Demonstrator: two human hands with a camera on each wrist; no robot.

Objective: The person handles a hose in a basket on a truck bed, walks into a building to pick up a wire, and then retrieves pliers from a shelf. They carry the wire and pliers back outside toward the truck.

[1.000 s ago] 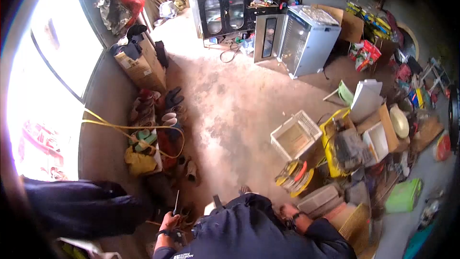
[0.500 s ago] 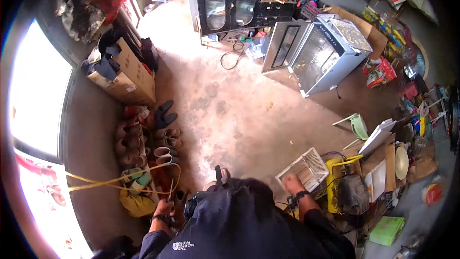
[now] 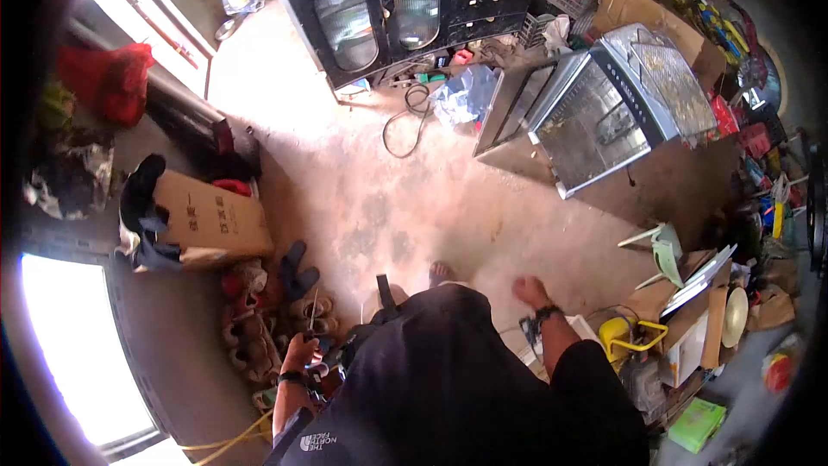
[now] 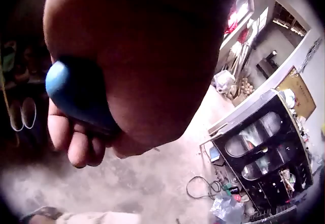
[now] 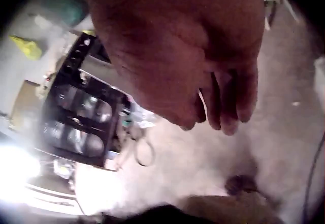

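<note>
My left hand grips a screwdriver-like tool, its thin metal shaft pointing up in the head view. In the left wrist view the fingers of the left hand curl round its blue rounded handle. My right hand hangs over the floor, to the right of a foot. The right wrist view shows the right hand with loosely bent fingers and nothing held.
A black cabinet stands ahead, with a metal appliance, its door open, to its right. Shoes and a cardboard box line the left wall. Boxes, a yellow frame and a green package crowd the right.
The view has moved forward, bringing the cabinet and appliance closer. The right hand has swung away from the white basket and now shows over the floor. The left hand still holds the tool.
</note>
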